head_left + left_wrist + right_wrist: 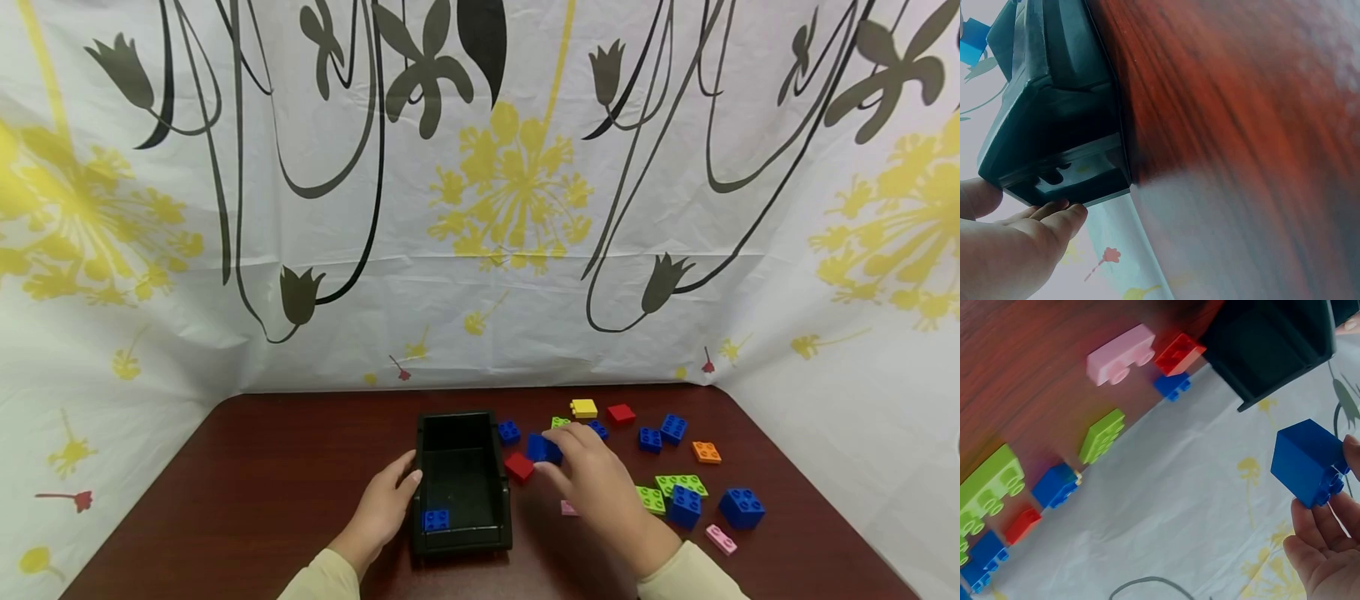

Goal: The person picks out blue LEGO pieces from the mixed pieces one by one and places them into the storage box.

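Observation:
A black plastic bin [459, 479] stands on the table with a small blue brick [437, 521] inside, by its near wall. My left hand [380, 508] holds the bin's left side, thumb and fingers at the edge in the left wrist view. To the right of the bin, my right hand [596, 483] pinches a large blue brick [1307, 456] between thumb and fingers. In the right wrist view this brick's studs face the hand. A red brick [519, 467] lies just right of the bin, beside the held brick in the head view.
Loose bricks lie over the table's right half: a yellow brick [583, 408] at the back, an orange brick [707, 452], a green brick [681, 485], a pink brick [721, 539] and several blue ones. A patterned sheet [487, 333] hangs behind the brown table [300, 442].

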Action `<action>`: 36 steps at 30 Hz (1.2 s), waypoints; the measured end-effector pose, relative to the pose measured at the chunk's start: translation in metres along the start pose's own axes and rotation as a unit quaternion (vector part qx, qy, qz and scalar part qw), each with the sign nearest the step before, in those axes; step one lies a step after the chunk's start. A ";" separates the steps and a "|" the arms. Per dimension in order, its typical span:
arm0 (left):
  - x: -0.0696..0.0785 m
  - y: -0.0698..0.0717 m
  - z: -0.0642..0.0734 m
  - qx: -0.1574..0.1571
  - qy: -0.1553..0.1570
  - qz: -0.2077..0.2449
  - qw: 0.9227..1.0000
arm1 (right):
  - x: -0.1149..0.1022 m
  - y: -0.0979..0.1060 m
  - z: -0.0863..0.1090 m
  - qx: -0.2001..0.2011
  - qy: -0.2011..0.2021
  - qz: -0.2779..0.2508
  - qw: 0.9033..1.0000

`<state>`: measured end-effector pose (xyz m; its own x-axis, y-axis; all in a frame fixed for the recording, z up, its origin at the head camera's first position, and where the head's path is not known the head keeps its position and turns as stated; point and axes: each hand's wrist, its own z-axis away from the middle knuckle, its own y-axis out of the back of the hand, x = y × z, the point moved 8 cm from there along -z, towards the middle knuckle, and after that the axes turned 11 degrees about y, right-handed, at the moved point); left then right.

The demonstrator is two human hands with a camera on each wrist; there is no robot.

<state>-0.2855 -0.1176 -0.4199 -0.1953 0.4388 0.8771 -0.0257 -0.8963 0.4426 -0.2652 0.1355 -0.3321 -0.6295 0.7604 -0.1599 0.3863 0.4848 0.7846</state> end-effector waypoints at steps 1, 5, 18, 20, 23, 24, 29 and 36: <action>0.000 0.000 0.000 0.000 0.000 0.000 1.000 | -0.001 -0.001 -0.001 -0.005 -0.004 -0.004 1.000; 0.000 0.000 0.000 0.002 -0.002 0.002 1.000 | -0.004 -0.005 -0.003 -0.029 -0.028 -0.023 0.999; 0.001 0.001 0.000 -0.001 0.002 0.004 1.000 | -0.022 -0.019 -0.009 -0.032 -0.035 -0.062 0.997; 0.000 0.000 0.000 -0.001 0.004 0.004 1.000 | -0.025 -0.021 -0.010 -0.034 -0.033 -0.064 0.997; -0.001 0.000 0.000 0.001 0.004 0.004 1.000 | -0.031 -0.023 -0.012 -0.036 -0.032 -0.069 0.996; -0.001 0.000 0.000 0.001 0.004 0.004 1.000 | -0.033 -0.023 -0.013 -0.035 -0.029 -0.071 0.996; -0.001 0.000 0.000 -0.001 0.004 0.009 1.000 | -0.043 -0.026 -0.016 -0.030 -0.003 -0.087 0.996; -0.001 0.000 0.000 0.000 0.003 0.006 1.000 | -0.049 -0.037 -0.016 -0.034 0.021 -0.085 0.996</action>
<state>-0.2852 -0.1184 -0.4206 -0.2014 0.4279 0.8811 -0.0230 -0.9014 0.4324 -0.2597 0.0729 -0.3435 -0.7097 0.6506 -0.2703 0.2256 0.5733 0.7877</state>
